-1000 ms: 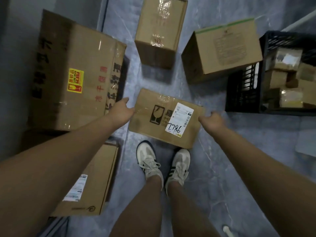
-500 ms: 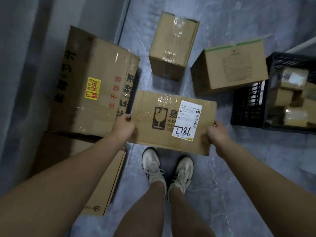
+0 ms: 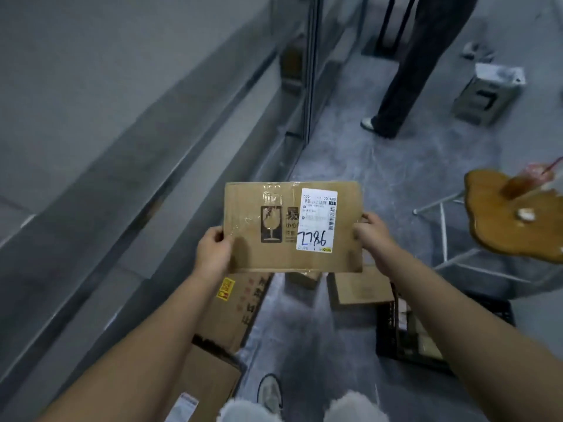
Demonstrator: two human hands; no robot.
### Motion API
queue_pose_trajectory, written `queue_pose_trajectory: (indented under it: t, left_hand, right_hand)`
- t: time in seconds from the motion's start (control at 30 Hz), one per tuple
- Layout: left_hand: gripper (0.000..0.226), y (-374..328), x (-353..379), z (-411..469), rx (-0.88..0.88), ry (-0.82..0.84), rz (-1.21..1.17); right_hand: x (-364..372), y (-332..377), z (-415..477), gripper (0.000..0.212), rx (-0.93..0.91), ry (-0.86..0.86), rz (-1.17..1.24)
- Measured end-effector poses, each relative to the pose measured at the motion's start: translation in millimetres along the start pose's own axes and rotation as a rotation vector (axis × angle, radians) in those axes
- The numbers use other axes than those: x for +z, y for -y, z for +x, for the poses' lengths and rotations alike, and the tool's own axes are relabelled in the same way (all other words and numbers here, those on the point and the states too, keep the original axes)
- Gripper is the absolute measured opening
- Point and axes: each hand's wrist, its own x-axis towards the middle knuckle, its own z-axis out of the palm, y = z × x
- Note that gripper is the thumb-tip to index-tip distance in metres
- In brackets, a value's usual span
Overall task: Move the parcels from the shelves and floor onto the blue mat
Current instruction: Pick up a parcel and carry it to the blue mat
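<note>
Above the grey floor [image 3: 350, 166], the parcel [image 3: 286, 260] is held level. The left hand [image 3: 213, 254] grips its left edge and the right hand [image 3: 370, 236] its right edge, thumbs on the top face. White label [image 3: 316, 220], handwritten 2786, faces up. Underneath: large box [image 3: 237, 306] by the wall, black crate [image 3: 396, 339] right of it. Wooden table [image 3: 511, 220] at far right.
</note>
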Motion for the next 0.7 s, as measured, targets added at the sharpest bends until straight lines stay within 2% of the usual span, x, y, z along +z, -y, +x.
queue_pose_trajectory:
  t: [0.2,0.3,0.47,0.7]
  left_hand:
    - [0.035,-69.3,-22.1,-71.6,0.132,-0.119,-0.177]
    - [0.038,-77.2,-20.8,-103.0,0.191,-0.199,-0.196]
    - [0.049,-67.0,-28.5,-150.0,0.167,-0.334,-0.240]
    - [0.052,-16.4,-89.2,-231.3,0.065,-0.585,-0.188]
  right_hand:
    - [-51.6,79.7,-40.0,0.032,-0.207,0.102,0.038]
    - [-68.5,95.3,-49.6,0.035,-0.283,0.190,0.011]
    - [-72.1,95.9,-60.0,0.046,-0.343,0.346,-0.055]
    - [-14.0,77.0,-108.3,0.040,-0.426,0.617,-0.146]
